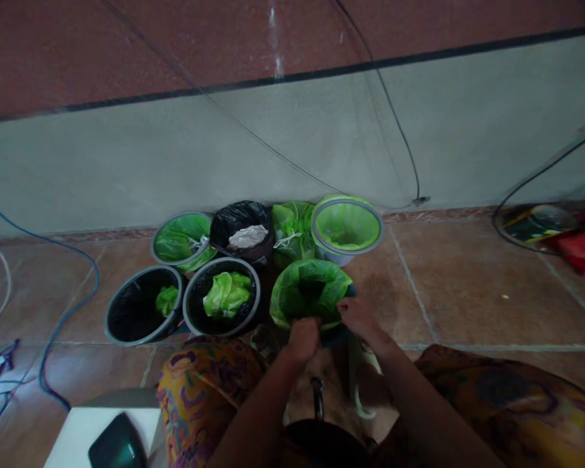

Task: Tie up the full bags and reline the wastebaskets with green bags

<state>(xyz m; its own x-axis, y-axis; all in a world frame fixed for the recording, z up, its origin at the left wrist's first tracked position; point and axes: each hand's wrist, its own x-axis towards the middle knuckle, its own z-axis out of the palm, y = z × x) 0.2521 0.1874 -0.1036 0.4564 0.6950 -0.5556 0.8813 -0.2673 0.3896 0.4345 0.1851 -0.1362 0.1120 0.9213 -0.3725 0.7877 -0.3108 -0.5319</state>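
A green trash bag [292, 292] lines a dark bin [338, 335] in front of me, its edge spread around the bin's mouth. My left hand [306, 338] is closed on the bag's near edge. On the right side of the mouth, my right hand [357, 316] pinches the same edge. Just behind this bin stand a grey-rimmed bin [348, 224] lined in green and a green bag [292, 224] with white ties. To the left, a black-lined bin [190, 305] holds a crumpled green bag [228, 294].
Farther left are another black-lined bin [131, 312], a green-lined bin [180, 237] and a black-bagged bin [241, 218] with pale crumpled material. A blue cable [75, 305] crosses the tiled floor. A red object [582, 247] lies by the wall at right.
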